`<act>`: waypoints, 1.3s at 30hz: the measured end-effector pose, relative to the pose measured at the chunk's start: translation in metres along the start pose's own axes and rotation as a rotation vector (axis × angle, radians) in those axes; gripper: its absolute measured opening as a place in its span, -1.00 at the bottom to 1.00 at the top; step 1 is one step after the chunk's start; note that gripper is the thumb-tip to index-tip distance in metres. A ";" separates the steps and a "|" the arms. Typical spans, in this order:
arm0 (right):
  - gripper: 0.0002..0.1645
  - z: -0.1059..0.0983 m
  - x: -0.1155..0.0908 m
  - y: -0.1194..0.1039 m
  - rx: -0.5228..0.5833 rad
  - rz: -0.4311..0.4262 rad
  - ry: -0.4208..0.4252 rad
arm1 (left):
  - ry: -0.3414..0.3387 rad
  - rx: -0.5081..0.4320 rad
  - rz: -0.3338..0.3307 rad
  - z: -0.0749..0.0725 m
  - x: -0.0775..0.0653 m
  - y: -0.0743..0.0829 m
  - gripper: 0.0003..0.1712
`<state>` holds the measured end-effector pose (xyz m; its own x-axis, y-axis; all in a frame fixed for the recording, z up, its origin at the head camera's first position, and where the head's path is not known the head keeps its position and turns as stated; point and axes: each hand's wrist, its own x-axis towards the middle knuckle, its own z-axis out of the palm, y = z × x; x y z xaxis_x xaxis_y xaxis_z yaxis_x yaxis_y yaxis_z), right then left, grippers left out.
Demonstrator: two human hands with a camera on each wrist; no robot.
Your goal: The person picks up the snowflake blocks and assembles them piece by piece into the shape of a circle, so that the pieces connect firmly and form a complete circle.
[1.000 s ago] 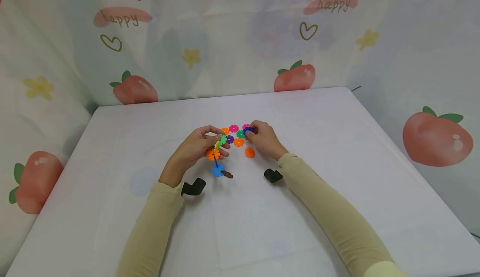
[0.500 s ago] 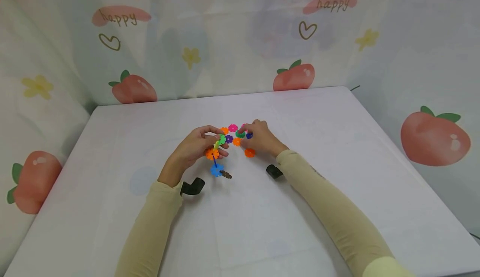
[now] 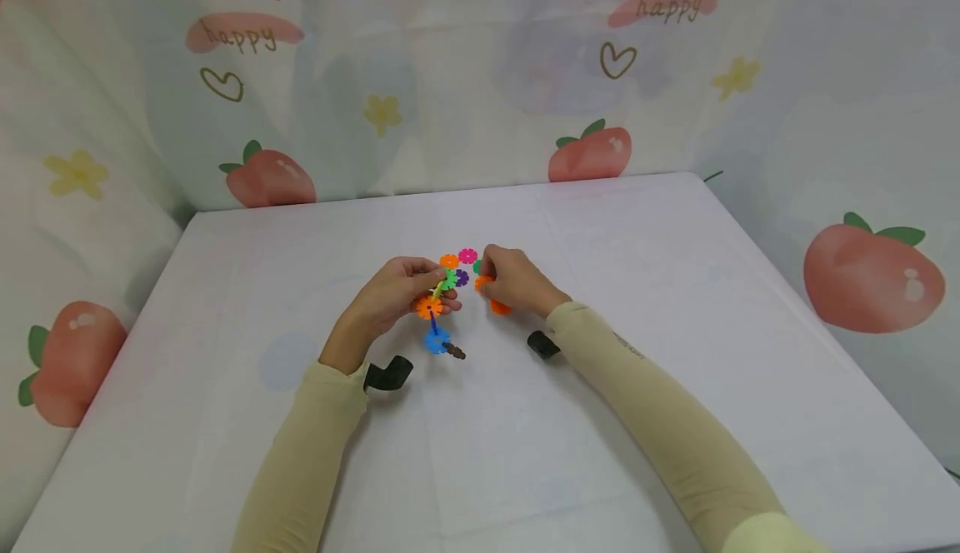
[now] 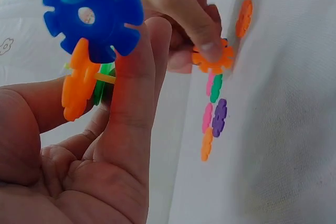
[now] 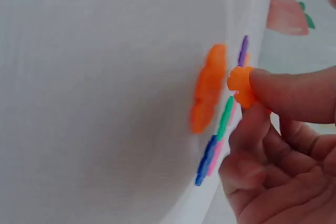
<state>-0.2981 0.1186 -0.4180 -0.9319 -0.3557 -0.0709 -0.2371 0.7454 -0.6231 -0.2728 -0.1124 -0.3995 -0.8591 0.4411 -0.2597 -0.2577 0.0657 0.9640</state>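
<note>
My left hand (image 3: pixel 390 293) pinches a short chain of interlocking snowflake discs by its green disc (image 3: pixel 450 280). Down the chain hang a yellow piece, an orange disc (image 3: pixel 429 308), a light blue disc (image 3: pixel 437 341) and a brown end disc (image 3: pixel 454 351). A dark blue disc (image 4: pixel 118 24) of the chain looms large in the left wrist view. Between thumb and fingers of my right hand (image 3: pixel 522 281) is a single orange disc (image 5: pixel 241 83), held just above the table and apart from the chain.
Loose discs lie flat beyond the hands: orange (image 3: pixel 448 261), pink (image 3: pixel 468 256), purple (image 3: pixel 462 278) and green (image 5: pixel 226 118). A dark blue disc (image 5: pixel 205 161) and another orange disc (image 5: pixel 209 88) lie near the right hand. Black mounts (image 3: pixel 388 374) jut from both wrists.
My right hand has left the dark blue disc, shifted slightly left and taken up an orange disc from the table. The left hand keeps its hold on the chain nearly in place.
</note>
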 end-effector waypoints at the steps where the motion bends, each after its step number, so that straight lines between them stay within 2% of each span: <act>1: -0.81 -0.001 -0.002 -0.001 0.034 -0.008 0.026 | -0.003 -0.003 0.000 0.001 0.000 0.000 -0.68; 4: -0.87 -0.005 -0.007 -0.003 0.130 -0.044 0.107 | -0.002 -0.011 -0.006 0.002 0.000 0.000 -0.68; 7: -0.87 -0.008 -0.011 -0.006 0.239 -0.073 0.136 | 0.011 -0.001 -0.016 0.002 0.000 0.000 -0.67; 11: -0.89 -0.012 -0.016 -0.010 0.357 -0.101 0.111 | 0.034 0.015 -0.023 0.003 -0.001 0.000 -0.65; 19: -0.95 -0.012 -0.022 -0.017 0.462 -0.160 0.072 | 0.038 0.026 -0.034 0.004 -0.001 0.000 -0.60; 30: -0.93 -0.012 -0.024 -0.018 0.453 -0.206 0.102 | 0.031 0.037 -0.018 0.003 0.000 0.000 -0.65; 35: -0.94 -0.010 -0.025 -0.019 0.380 -0.234 0.110 | 0.019 0.021 -0.008 0.003 0.000 0.000 -0.66; 39: -0.93 -0.010 -0.026 -0.022 0.286 -0.315 0.131 | 0.007 0.016 -0.003 0.003 -0.001 -0.001 -0.67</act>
<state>-0.2711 0.1168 -0.3947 -0.8576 -0.4525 0.2444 -0.4466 0.4197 -0.7902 -0.2699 -0.1100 -0.3994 -0.8614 0.4346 -0.2629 -0.2534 0.0809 0.9640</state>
